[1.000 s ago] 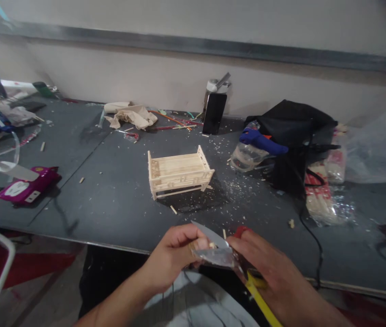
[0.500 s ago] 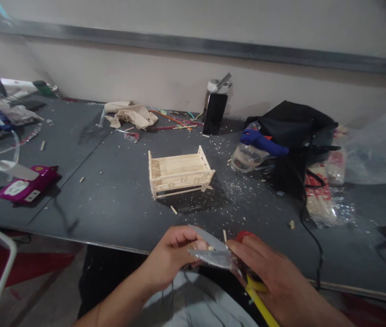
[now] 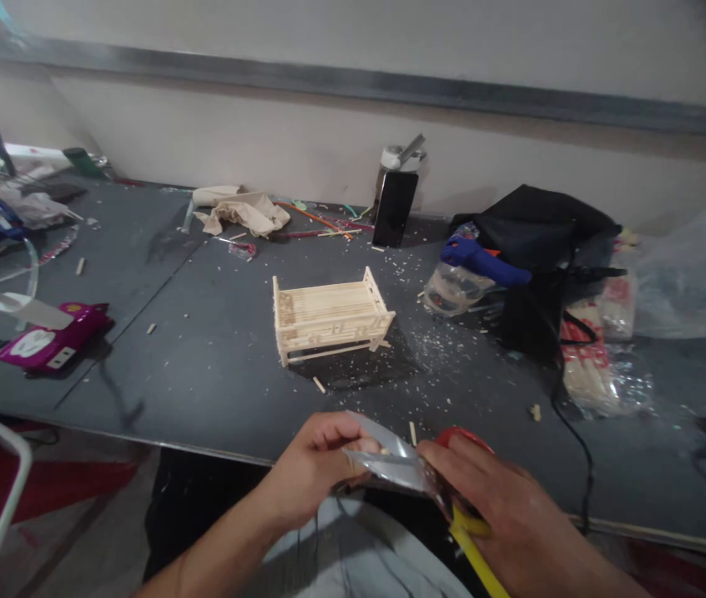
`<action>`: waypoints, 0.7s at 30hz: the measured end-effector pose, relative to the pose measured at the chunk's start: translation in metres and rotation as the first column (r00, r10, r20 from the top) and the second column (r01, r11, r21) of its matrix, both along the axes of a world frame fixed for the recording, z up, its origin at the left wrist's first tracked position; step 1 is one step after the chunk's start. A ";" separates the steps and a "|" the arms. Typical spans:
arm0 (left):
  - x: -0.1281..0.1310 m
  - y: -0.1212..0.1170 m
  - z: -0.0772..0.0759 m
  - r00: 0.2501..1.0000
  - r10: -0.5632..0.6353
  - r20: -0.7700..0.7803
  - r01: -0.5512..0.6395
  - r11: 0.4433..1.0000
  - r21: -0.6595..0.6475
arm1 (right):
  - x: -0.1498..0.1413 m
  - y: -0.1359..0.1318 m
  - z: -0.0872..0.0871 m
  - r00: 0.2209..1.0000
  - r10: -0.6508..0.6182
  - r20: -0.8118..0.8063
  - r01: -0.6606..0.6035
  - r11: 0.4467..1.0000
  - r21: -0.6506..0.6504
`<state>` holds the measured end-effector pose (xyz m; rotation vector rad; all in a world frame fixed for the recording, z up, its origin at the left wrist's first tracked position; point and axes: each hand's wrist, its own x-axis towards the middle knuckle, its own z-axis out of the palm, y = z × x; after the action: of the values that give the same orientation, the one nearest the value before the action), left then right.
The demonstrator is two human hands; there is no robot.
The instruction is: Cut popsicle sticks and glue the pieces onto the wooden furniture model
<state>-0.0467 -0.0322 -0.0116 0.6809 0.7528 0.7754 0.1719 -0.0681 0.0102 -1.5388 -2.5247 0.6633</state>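
Note:
My right hand [image 3: 496, 490] is closed round a pair of shears [image 3: 390, 465] with broad grey blades, one red handle and one yellow handle. The blades are parted and point left, toward my left hand [image 3: 321, 461]. That hand is closed in a pinch by the blades. A small pale wooden stick [image 3: 384, 451] shows between the blades at its fingertips; most of it is hidden. Beyond my hands stands a small bed-like model made of wooden sticks [image 3: 331, 316], which neither hand touches.
Wood crumbs and a few stick offcuts [image 3: 319, 384] litter the dark table [image 3: 203, 390]. A phone [image 3: 394, 208] leans upright at the back. To the right lie a black bag [image 3: 533, 224], a cable and a packet of sticks [image 3: 586, 357]. A purple glue-gun-like device [image 3: 54, 336] is at left.
The shears and the right hand have shifted very slightly, with more of the red handle showing. The view has moved a little; the stick model stands where it was.

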 end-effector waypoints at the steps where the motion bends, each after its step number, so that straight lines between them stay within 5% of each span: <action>1: 0.000 0.000 -0.001 1.000 0.003 -0.007 -0.003 1.000 0.004 | 0.000 0.000 0.000 1.000 0.005 0.010 -0.005 1.000 0.009; 21: 0.003 0.001 0.001 0.999 0.024 0.022 -0.026 0.995 0.097 | 0.006 0.011 0.001 0.983 0.088 0.162 -0.131 0.952 0.276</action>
<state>-0.0432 -0.0311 -0.0108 0.7509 0.7088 0.8451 0.1781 -0.0571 0.0110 -1.4014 -2.6832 0.1849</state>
